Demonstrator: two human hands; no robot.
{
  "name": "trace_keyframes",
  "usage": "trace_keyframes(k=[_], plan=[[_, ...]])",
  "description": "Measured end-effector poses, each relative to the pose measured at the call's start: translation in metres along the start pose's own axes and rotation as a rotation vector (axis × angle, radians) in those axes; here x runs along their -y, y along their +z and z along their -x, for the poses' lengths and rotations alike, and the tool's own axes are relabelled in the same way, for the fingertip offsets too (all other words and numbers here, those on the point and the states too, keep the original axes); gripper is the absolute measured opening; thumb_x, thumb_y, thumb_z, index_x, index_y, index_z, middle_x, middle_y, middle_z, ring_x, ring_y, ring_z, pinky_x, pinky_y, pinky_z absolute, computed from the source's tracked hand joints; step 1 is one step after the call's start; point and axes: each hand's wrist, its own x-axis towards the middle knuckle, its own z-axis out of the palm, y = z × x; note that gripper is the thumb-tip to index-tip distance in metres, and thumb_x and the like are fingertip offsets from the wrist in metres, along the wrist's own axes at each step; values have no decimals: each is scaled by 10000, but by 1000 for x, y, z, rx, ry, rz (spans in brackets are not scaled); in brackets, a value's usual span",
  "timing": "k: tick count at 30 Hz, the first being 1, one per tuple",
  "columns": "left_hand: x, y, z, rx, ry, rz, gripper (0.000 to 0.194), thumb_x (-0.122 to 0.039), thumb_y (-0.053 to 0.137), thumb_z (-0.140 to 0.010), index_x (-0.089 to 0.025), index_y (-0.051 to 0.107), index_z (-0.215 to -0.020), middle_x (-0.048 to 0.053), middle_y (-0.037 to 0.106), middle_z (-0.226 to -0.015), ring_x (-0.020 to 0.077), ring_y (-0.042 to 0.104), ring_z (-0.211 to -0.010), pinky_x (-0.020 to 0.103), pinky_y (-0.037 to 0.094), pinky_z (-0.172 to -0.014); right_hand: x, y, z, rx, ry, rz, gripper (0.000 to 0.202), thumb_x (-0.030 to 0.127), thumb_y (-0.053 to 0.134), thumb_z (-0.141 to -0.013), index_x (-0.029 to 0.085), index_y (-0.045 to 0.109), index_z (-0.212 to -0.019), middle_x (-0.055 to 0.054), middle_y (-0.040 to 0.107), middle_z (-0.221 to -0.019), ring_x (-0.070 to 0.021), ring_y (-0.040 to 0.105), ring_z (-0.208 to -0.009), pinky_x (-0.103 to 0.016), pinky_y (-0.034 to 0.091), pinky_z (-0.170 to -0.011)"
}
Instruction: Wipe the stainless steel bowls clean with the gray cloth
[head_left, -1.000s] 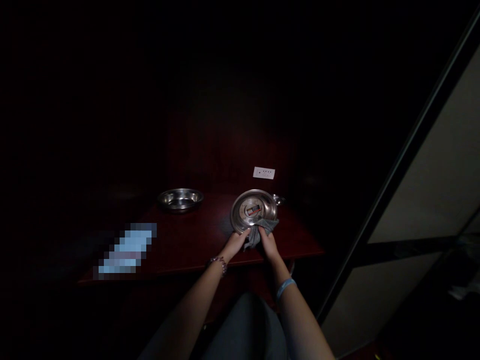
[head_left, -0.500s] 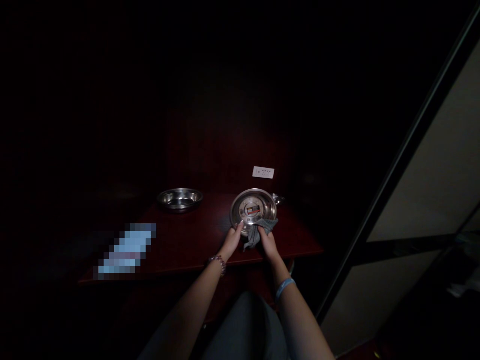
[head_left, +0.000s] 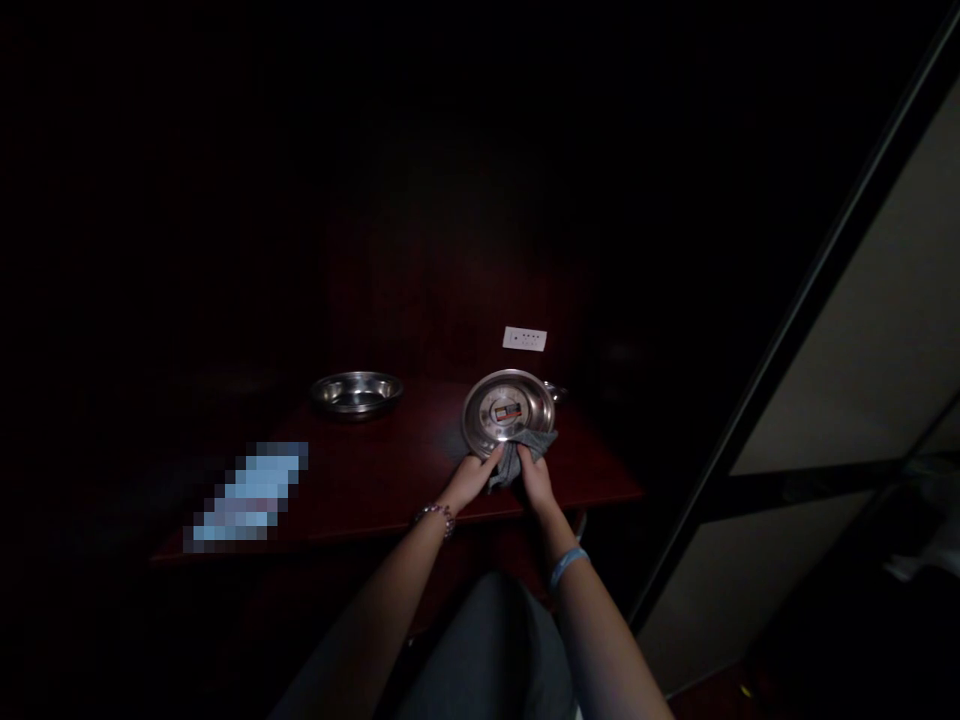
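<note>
A round steel basin [head_left: 487, 405] with a label in its middle is held tilted above the dark red table [head_left: 390, 480], its inside facing me. My left hand [head_left: 472, 478] grips the near rim, its thumb beside a grey cloth [head_left: 508, 468]. Pressed over the same rim, the cloth is pinched under my right hand [head_left: 536, 478]. A second steel basin [head_left: 357, 396] rests on the table at the left. Behind the held basin, a further shiny metal piece [head_left: 557, 392] shows only in part.
A pixelated light-blue patch [head_left: 251, 498] covers something at the table's left front. The white socket plate [head_left: 524, 339] is on the back wall. To the right stands a pale panel with a dark frame [head_left: 810, 490]. My knee is below the table edge.
My left hand has shifted right along the rim, closer to the cloth and my right hand. The held basin has turned slightly. The whole view has moved a little.
</note>
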Motion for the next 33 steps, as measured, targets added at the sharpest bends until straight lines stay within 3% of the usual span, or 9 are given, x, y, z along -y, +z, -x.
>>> trace_keyframes(k=[6, 11, 15, 24, 33], plan=[[9, -4, -6, -30, 0, -61, 512, -561, 508, -859, -130, 721, -1034, 166, 759, -1114, 300, 690, -1091, 396, 491, -1017, 6, 6, 9, -100, -22, 388, 429, 460, 447, -909, 147, 737, -866, -133, 778, -921, -241, 723, -886, -291, 526, -796], [9, -8, -9, -58, -35, -51, 556, -612, 530, -819, -126, 716, -1016, 167, 762, -1095, 337, 665, -1142, 426, 482, -1034, 12, 12, 14, -146, -50, 658, 402, 389, 440, -938, 167, 749, -808, -160, 778, -877, -237, 733, -865, -263, 501, -770], [9, -9, -9, -91, -55, -3, 544, -628, 573, -776, -136, 728, -947, 162, 772, -1060, 353, 662, -1148, 432, 473, -1043, 16, 13, 16, -146, -86, 668, 399, 398, 452, -942, 185, 752, -786, -139, 780, -851, -239, 731, -848, -259, 496, -753], [17, -11, -8, -52, -95, 70, 461, -620, 619, -741, -179, 726, -823, 128, 790, -927, 358, 698, -1064, 429, 495, -1011, 18, 15, 21, -160, -214, 674, 367, 313, 430, -915, 168, 754, -818, -125, 776, -879, -234, 715, -835, -291, 502, -849], [14, -12, -3, -54, -77, 146, 464, -580, 604, -764, -161, 712, -932, 127, 787, -1027, 336, 700, -1074, 437, 503, -1020, 16, 15, 23, -118, -241, 672, 352, 300, 435, -905, 173, 749, -813, -121, 769, -868, -248, 715, -838, -316, 510, -860]])
